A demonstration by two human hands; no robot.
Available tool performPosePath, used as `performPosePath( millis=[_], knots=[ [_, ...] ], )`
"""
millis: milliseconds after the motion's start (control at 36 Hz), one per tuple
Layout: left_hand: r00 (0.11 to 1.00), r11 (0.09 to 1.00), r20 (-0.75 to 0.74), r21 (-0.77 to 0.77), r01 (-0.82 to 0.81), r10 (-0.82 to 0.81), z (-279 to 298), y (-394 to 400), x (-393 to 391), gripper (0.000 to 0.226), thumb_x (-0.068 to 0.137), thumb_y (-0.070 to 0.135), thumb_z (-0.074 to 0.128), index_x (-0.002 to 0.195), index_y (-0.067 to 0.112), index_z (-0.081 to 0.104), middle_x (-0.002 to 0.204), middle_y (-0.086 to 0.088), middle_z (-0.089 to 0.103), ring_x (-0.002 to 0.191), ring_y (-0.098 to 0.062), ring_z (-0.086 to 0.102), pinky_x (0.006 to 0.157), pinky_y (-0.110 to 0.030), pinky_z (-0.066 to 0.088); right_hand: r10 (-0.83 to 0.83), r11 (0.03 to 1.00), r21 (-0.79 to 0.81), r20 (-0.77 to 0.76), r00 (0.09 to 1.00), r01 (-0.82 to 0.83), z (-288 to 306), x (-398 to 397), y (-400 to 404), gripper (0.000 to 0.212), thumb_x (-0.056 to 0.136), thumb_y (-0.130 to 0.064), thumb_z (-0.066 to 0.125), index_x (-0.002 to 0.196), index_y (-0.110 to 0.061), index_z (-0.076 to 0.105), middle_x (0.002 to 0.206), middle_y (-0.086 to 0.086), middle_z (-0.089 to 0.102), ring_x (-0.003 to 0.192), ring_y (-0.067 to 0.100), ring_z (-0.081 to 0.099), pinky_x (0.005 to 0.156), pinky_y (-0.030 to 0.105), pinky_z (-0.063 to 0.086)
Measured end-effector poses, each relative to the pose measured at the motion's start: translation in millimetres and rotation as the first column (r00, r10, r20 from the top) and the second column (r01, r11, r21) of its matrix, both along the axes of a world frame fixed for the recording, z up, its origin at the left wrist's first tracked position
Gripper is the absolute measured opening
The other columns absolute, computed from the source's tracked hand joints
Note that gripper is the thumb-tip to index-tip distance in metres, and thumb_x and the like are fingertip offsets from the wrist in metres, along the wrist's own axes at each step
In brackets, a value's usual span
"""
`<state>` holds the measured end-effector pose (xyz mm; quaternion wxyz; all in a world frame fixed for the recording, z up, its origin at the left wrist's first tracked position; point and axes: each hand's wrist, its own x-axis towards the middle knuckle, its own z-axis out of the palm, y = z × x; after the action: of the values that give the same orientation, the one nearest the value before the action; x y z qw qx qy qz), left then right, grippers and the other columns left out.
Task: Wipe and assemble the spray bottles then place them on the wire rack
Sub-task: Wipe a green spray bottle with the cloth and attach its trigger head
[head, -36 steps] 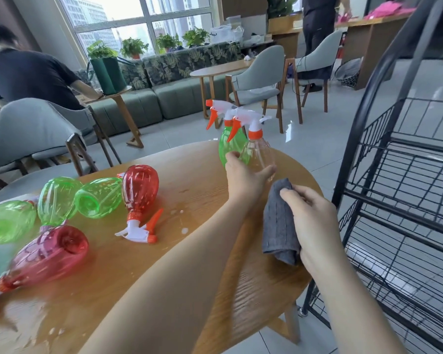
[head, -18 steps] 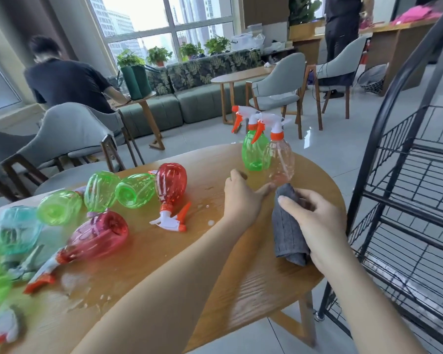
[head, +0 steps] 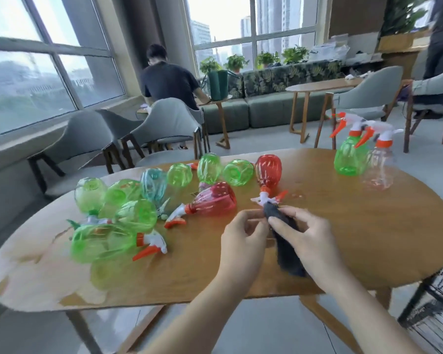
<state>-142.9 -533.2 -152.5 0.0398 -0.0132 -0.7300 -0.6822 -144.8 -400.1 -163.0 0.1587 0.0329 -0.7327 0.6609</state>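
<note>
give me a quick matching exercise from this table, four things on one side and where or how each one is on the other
Things:
1. grey cloth
2. clear bottle
3. red bottle
4. wire rack

States:
A. standing upright at the table's far right, sprayer on
B. on the floor to the right of the table
C. held in the right hand
D. lying on the table, sprayer end pointing toward the hands

Pairs: 1-C, 2-A, 3-D, 4-B
</note>
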Motion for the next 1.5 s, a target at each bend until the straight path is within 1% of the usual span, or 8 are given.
performPosePath(
  millis=[306,417,583,722,861,1139,1278,1500],
  knots=[
    [0.998,0.924,0.068,0.383,-0.018,-0.009,12.0,-104.6,26.7,0.013,0.101,0.003,0.056,0.113,0.008,0.060,0.115,-0.018,0.072,0.100,-0.025,0.074,0.087,-0.037,0.060,0.262,0.964,0.008,0.098,0.960,-0.264,19.3,-2.1,-108.7,0.011,0.090,-0.020,0.078,0.093,-0.029,0.073,0.091,-0.002,0.078,0.087,0.016,0.074,0.079,0.032,0.056],
    [0.996,0.988,-0.033,-0.124,-0.091,0.088,17.5,-151.8,28.3,0.026,0.097,0.002,0.054,0.110,0.020,0.069,0.100,-0.003,0.077,0.092,-0.019,0.074,0.076,-0.031,0.062,0.261,0.964,0.018,0.134,0.956,-0.266,22.1,-5.9,-136.5,0.014,0.082,-0.016,0.086,0.088,-0.017,0.073,0.081,0.004,0.077,0.072,0.019,0.071,0.064,0.029,0.055],
    [0.969,0.399,-0.241,-0.885,-0.239,0.046,27.5,-225.4,17.3,0.043,0.093,0.020,0.064,0.136,0.029,0.061,0.135,0.000,0.059,0.130,-0.023,0.047,0.110,-0.042,0.038,0.251,0.961,0.081,0.158,0.955,-0.266,14.3,-5.7,-171.5,0.013,0.080,-0.024,0.088,0.079,-0.025,0.076,0.076,0.011,0.075,0.068,0.035,0.072,0.067,0.054,0.059],
    [0.991,0.106,-0.008,-0.994,-0.023,0.135,39.7,-277.5,-10.7,0.087,0.075,0.042,0.083,0.150,0.035,0.039,0.151,-0.008,0.036,0.144,-0.035,0.027,0.122,-0.065,0.018,0.313,0.940,0.072,0.201,0.928,-0.332,14.2,0.5,-191.3,0.011,0.081,-0.026,0.087,0.079,-0.025,0.076,0.078,0.017,0.074,0.061,0.031,0.067,0.060,0.049,0.054],
    [0.964,0.173,0.236,-0.962,0.213,0.125,43.0,-310.0,-39.0,0.112,0.062,0.040,0.096,0.155,0.030,0.034,0.153,-0.011,0.036,0.137,-0.037,0.039,0.110,-0.056,0.045,0.314,0.933,0.105,0.222,0.923,-0.343,16.7,2.5,-199.8,0.016,0.079,-0.030,0.090,0.082,-0.021,0.076,0.083,0.012,0.077,0.065,0.023,0.068,0.062,0.042,0.053],
    [0.934,0.050,0.337,-0.941,0.334,0.119,41.6,-314.7,-47.0,0.115,0.065,0.036,0.094,0.159,0.025,0.029,0.154,-0.007,0.047,0.139,-0.034,0.041,0.113,-0.047,0.040,0.278,0.940,0.136,0.227,0.933,-0.313,15.3,11.9,-186.4,0.016,0.080,-0.028,0.089,0.086,-0.019,0.076,0.082,0.004,0.077,0.073,0.019,0.071,0.068,0.034,0.055],
    [0.942,0.066,0.327,-0.944,0.322,0.080,42.8,-305.4,-31.8,0.107,0.065,0.039,0.092,0.152,0.030,0.032,0.105,0.001,0.057,0.115,-0.029,0.048,0.085,-0.039,0.045,0.282,0.947,0.087,0.233,0.931,-0.309,15.3,19.5,-167.0,0.015,0.082,-0.026,0.087,0.085,-0.018,0.075,0.075,0.013,0.073,0.062,0.021,0.064,0.059,0.039,0.050],
    [0.961,0.686,0.268,-0.687,0.238,-0.065,40.7,-269.8,-5.1,0.101,0.065,0.031,0.098,0.145,0.036,0.037,0.112,0.001,0.060,0.098,-0.013,0.060,0.079,-0.028,0.053,0.189,0.981,0.019,0.079,0.979,-0.191,16.5,39.0,-113.1,0.008,0.088,-0.024,0.082,0.085,-0.021,0.075,0.063,0.011,0.066,0.049,0.020,0.058,0.048,0.033,0.048]
  ],
)
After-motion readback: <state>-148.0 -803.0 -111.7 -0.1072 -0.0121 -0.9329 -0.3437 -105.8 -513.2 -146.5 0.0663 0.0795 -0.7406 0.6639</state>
